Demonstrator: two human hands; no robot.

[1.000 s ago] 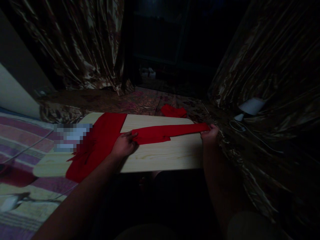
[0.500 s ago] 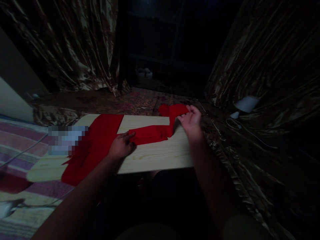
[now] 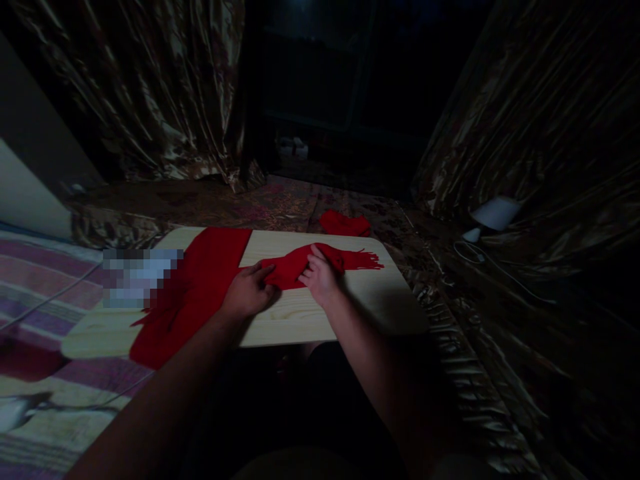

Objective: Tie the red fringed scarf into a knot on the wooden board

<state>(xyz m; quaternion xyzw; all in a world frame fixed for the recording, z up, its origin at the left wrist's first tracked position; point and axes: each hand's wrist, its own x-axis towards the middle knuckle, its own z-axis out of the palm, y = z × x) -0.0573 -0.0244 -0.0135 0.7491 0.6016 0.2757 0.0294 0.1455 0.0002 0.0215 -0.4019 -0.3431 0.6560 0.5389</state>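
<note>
A narrow red scarf (image 3: 293, 265) with a fringed end lies folded over itself on a pale wooden board (image 3: 320, 310). My left hand (image 3: 247, 293) rests on its left end, fingers curled against the cloth. My right hand (image 3: 320, 279) lies on the folded part, fingers pressing down on it. The fringe (image 3: 367, 260) sticks out to the right of my right hand. A wider red cloth (image 3: 195, 287) covers the board's left part and hangs over its front edge.
Another red piece (image 3: 345, 223) lies just beyond the board's far edge. Shiny patterned fabric (image 3: 525, 133) drapes behind and at the right. A white object (image 3: 495, 213) with a cable sits at right. A striped blanket (image 3: 40, 287) is at left.
My right hand carried the scarf's right end up and over to the left, folding it onto itself beside my left hand. My left hand stayed in place.
</note>
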